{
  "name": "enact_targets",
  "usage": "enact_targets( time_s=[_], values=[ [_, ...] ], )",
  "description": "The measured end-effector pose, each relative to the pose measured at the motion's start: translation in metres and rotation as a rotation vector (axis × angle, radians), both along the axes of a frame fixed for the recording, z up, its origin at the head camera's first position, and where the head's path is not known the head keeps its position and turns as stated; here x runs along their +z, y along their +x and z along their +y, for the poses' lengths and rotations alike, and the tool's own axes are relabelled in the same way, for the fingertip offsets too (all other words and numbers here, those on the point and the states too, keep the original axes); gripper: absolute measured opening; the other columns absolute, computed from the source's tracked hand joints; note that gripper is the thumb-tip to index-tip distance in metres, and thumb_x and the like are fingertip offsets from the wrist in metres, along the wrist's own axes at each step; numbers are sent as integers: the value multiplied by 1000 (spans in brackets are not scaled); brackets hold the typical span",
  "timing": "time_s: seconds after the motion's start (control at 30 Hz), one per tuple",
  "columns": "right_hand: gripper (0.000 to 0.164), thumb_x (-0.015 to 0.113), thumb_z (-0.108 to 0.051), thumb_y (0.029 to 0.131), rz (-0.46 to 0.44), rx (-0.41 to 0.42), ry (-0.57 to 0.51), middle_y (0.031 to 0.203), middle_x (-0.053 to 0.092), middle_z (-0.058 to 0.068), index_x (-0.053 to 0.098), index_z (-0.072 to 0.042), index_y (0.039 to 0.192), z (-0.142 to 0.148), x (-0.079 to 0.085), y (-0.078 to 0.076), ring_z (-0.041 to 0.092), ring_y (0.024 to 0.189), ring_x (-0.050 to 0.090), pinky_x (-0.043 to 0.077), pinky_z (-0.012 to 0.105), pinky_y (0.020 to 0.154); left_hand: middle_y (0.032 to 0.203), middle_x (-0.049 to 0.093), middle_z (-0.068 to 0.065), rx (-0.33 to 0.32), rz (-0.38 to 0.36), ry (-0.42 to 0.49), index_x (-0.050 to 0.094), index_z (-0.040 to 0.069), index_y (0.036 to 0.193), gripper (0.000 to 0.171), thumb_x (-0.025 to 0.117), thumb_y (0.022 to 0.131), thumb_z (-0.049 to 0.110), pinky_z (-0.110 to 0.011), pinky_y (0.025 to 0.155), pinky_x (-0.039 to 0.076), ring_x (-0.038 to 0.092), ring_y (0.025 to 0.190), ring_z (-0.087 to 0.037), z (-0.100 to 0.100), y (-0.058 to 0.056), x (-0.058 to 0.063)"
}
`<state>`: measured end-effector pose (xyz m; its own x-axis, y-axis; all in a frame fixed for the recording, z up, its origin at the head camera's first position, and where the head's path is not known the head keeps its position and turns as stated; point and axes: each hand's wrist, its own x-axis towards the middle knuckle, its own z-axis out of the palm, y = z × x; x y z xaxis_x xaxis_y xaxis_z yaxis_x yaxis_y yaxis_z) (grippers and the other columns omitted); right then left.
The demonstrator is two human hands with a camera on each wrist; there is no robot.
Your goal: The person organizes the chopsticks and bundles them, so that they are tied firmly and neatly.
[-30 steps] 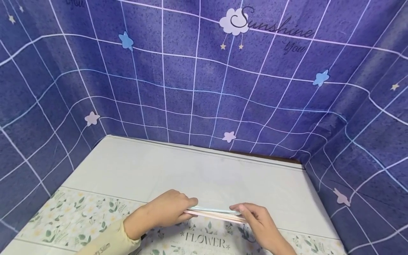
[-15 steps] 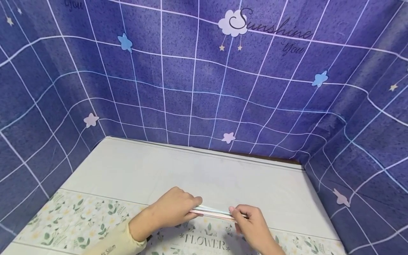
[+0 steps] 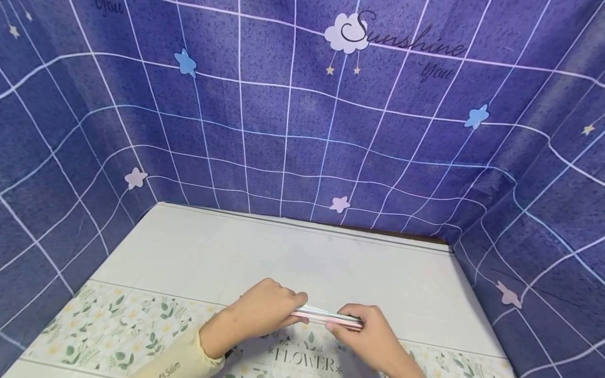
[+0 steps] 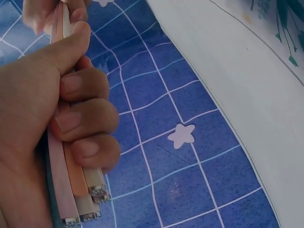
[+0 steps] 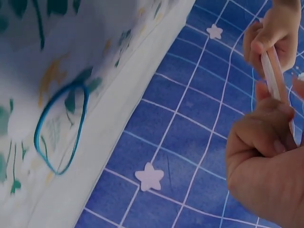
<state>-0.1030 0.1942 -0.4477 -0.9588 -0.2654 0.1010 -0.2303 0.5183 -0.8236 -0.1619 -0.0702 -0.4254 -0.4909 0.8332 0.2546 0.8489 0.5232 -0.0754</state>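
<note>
A bundle of slim, flat pastel sticks (image 3: 323,314) is held level above the table between both hands. In the left wrist view, pink, orange, cream and teal sticks (image 4: 61,175) show, several with small silvery ends; their exact kind is unclear. My left hand (image 3: 270,308) grips the left part, fingers curled round it and thumb along it. My right hand (image 3: 367,336) holds the right end between thumb and fingers. In the right wrist view, a short stretch of the bundle (image 5: 274,73) shows between the two hands, and the right palm hides the rest.
A teal loop like a rubber band (image 5: 38,130) lies on the flowered tablecloth in the right wrist view. The table cover (image 3: 302,252) has a plain white rear strip. A blue grid-patterned curtain (image 3: 264,121) stands behind it and at both sides.
My left hand has moved slightly right along with the bundle. The right hand's fingers have shifted from its far edge to wrap its right end, and the sticks look more closely gathered.
</note>
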Motion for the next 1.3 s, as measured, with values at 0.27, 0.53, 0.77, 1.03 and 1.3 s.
enact_targets(
  time_s=[0.27,0.53,0.77,1.03,1.3],
  values=[
    [11,70,-31,100,245,162,115,67,50,-23,70,-34,90,10,0,1,-12,53,32,39,17,48,67,64,16,-12,-103,1,60,24,87,33,62,100,55,-18,53,41,39,53,5,-3,0,3],
    [15,69,-23,101,277,140,91,76,67,-21,75,-33,93,28,1,1,-9,60,49,50,21,58,62,42,20,16,-100,164,53,28,76,43,60,100,63,-15,51,27,28,53,5,-20,-5,7],
    [19,71,-11,99,327,135,14,88,78,-14,79,-27,97,35,-1,0,3,68,66,56,25,65,85,71,12,-22,-97,588,73,19,98,15,61,106,26,-15,65,51,57,69,5,-15,-11,-5],
    [15,77,-10,95,363,37,-112,66,70,-13,80,-22,86,25,-2,-1,-14,52,40,43,20,45,78,72,2,-80,-255,1050,72,14,94,34,49,102,-9,-19,73,57,68,71,-7,3,-1,-16],
    [12,83,-7,90,379,23,-183,64,71,-5,80,-18,85,17,0,-2,-12,48,43,43,18,43,71,71,-8,-69,-411,1275,70,7,89,38,40,107,-10,-28,68,62,73,67,-16,7,6,-11]
  ],
)
